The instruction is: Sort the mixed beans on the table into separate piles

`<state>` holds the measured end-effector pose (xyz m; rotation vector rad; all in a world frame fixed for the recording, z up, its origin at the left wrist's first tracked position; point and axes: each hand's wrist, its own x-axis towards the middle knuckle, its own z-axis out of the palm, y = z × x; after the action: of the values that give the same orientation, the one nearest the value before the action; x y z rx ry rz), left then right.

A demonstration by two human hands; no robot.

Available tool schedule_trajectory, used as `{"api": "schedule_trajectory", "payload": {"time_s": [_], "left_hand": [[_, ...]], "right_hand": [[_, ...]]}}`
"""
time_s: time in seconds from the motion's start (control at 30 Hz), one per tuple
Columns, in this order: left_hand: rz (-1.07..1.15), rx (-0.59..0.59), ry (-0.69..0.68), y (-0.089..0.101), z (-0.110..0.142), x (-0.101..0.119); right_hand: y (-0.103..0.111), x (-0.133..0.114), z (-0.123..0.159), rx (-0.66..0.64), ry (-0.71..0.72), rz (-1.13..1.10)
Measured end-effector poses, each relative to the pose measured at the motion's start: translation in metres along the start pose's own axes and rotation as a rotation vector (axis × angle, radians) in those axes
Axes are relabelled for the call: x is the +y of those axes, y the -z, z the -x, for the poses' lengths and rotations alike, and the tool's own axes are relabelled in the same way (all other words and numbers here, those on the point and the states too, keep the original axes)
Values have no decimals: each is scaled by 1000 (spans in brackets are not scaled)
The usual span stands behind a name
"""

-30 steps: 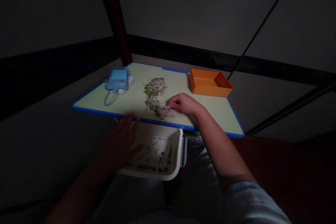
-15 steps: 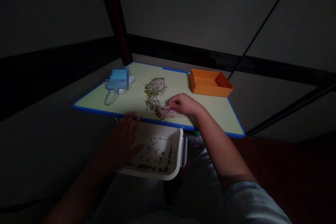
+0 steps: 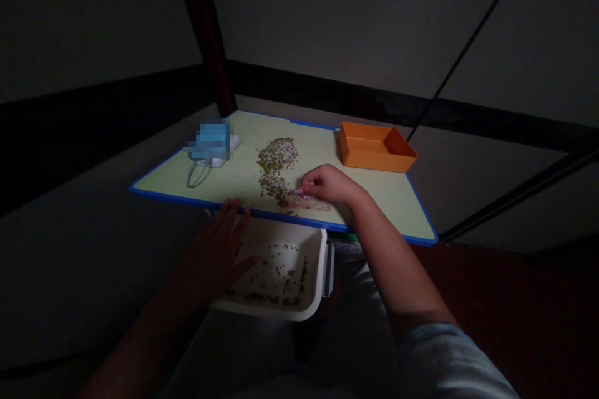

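Right hand (image 3: 330, 183) bunched at pink-patterned sheet (image 3: 299, 202), any pinched item indiscernible; left hand (image 3: 215, 252) spread over white tub (image 3: 322, 274); small, light motions seemed best beside grain pile (image 3: 276, 159).

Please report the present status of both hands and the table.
Right hand over pinkish patch, beside loose grains. Left hand at table's front edge, partly hiding white tub. Orange box apart, beyond right hand.

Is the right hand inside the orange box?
No, the right hand is beside the small green bits, outside the orange box.
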<state>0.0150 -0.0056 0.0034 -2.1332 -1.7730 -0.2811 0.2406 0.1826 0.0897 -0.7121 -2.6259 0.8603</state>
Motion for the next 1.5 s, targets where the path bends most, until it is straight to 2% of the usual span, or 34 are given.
{"api": "schedule_trajectory", "payload": {"time_s": [0.77,1.03,1.33,1.5], "left_hand": [[6,1,-10,-2,0,-1],[5,1,-9,-2,0,-1],[15,-1,-5,-2,0,0],[22,-8,3,-2,-1,-1]], "right_hand": [[9,4,3,81,-187,205],[3,1,-2,112,-180,296],[-2,3,-8,169,-66,323],[-1,5,-9,140,-28,294]]}}
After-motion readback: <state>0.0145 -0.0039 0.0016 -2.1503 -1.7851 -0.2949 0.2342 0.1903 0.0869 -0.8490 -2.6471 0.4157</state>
